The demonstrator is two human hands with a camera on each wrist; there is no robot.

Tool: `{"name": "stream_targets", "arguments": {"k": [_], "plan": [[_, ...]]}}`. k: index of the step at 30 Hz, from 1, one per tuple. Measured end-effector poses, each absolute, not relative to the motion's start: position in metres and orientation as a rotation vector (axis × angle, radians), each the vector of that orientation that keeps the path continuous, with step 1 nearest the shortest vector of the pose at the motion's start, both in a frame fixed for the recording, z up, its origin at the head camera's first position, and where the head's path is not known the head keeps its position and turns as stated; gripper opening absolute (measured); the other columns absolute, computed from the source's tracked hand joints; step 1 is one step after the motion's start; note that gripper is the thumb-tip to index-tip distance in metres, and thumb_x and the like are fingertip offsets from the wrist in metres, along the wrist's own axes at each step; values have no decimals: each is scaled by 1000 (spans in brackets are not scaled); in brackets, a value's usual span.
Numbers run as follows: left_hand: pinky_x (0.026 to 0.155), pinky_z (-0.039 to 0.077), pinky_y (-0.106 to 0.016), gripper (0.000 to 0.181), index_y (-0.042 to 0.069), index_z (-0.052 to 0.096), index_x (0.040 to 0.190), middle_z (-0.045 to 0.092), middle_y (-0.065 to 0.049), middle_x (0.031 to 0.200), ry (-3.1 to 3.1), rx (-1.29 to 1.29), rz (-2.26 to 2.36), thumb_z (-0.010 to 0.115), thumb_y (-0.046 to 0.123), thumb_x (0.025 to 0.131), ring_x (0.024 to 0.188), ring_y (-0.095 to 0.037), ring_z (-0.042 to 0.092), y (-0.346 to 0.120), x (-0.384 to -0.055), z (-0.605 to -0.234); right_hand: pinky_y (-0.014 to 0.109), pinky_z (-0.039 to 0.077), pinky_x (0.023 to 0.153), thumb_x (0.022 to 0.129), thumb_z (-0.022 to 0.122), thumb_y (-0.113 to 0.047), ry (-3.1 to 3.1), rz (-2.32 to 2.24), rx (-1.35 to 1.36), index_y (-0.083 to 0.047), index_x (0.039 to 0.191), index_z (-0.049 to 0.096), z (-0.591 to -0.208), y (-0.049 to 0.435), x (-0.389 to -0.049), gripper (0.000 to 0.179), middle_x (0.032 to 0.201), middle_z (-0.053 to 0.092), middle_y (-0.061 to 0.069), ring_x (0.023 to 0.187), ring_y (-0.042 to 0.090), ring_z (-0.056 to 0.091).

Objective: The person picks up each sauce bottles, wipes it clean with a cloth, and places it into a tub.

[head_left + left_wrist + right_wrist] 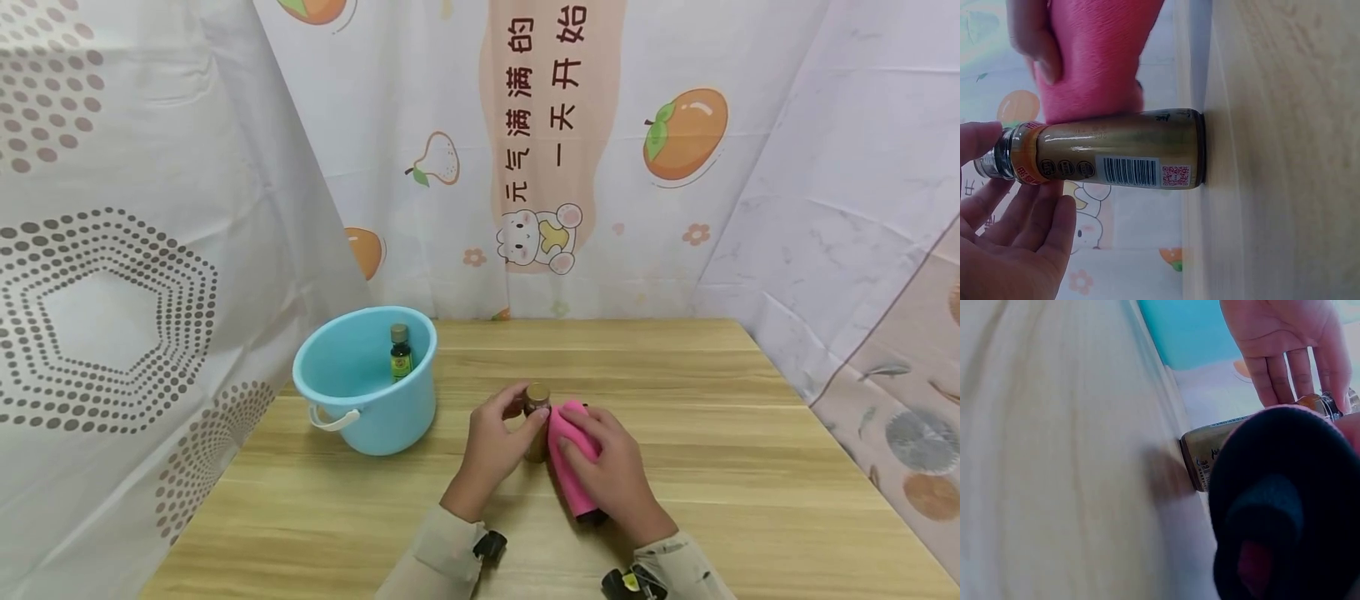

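Observation:
A small brown-gold glass bottle [537, 450] with a metal cap stands upright on the table, its barcode label [1129, 171] showing in the left wrist view. My left hand [491, 442] pinches it near the cap between thumb and fingers. In my right hand [618, 471] is a soft pink fuzzy thing [576, 493] with a black end; its exact kind I cannot tell. Its pink side lies against the bottle in the left wrist view. The dark rounded end [1285, 456] fills much of the right wrist view, covering part of the bottle.
A light blue bucket [397, 425] with a white handle [335, 421] stands to the left. Inside it is a dark bottle [401, 354] with a yellow-green label. Printed curtains [450, 75] hang behind and beside the wooden table [720, 450].

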State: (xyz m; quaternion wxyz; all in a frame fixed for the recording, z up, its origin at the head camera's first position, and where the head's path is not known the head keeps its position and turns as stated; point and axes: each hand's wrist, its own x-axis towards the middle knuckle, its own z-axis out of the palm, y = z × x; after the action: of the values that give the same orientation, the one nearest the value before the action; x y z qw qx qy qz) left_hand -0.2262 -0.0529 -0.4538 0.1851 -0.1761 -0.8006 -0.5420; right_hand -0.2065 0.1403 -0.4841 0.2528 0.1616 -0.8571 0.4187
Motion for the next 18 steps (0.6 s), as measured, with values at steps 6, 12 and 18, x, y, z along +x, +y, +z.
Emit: {"name": "stream_targets", "arguments": {"k": [6, 12, 18], "plan": [[95, 60, -36, 46, 7, 67, 136, 70, -5, 124, -2261, -502, -1540, 75, 28, 96, 112, -18, 69, -53, -227, -455, 24, 58, 81, 88, 84, -14, -2210, 1188, 469, -20, 130, 74, -482, 141, -205, 44, 127, 67, 5, 105, 15, 65], [96, 60, -35, 42, 9, 67, 136, 72, -10, 121, -2261, -558, -1569, 74, 24, 97, 112, -16, 69, -51, -228, -456, 11, 52, 80, 88, 82, -8, -2095, 1252, 487, -18, 131, 73, -478, 143, -202, 45, 126, 67, 7, 101, 13, 63], [97, 59, -32, 41, 13, 68, 134, 71, -2, 119, -2251, -540, -1599, 76, 24, 96, 110, -14, 70, -51, -228, -456, 7, 50, 85, 89, 81, -6, -2114, 1275, 492, -16, 129, 74, -477, 142, -204, 43, 127, 67, 8, 106, 18, 64]]}}
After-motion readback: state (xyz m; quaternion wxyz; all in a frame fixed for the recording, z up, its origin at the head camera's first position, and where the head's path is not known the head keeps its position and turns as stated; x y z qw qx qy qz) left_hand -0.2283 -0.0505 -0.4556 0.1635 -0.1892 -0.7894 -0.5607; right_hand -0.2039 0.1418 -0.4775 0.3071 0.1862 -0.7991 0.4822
